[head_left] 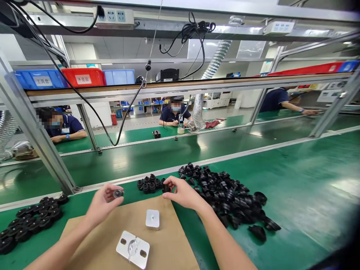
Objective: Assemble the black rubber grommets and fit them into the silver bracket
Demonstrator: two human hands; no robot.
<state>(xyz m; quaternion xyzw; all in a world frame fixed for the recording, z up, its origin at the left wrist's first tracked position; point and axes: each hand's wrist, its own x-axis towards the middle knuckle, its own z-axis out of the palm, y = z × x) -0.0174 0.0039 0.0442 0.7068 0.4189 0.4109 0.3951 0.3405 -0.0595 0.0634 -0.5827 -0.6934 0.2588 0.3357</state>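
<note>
above the green tabletop [298,183], a small round part [118,193] is pinched in the left hand [103,204] and a black part [165,187] in the right hand [180,192], near a cluster of black pieces [145,187]. on a brown sheet [171,245] closer in, a metal block [152,218] and a slotted plate [133,249] are laid. black rings [45,222] are grouped at left; a black pile [225,193] is heaped at right.

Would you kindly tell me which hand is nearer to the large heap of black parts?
Right. The right hand is just left of the large heap, holding a dark piece; the left hand is farther left, holding a small round part.
</note>
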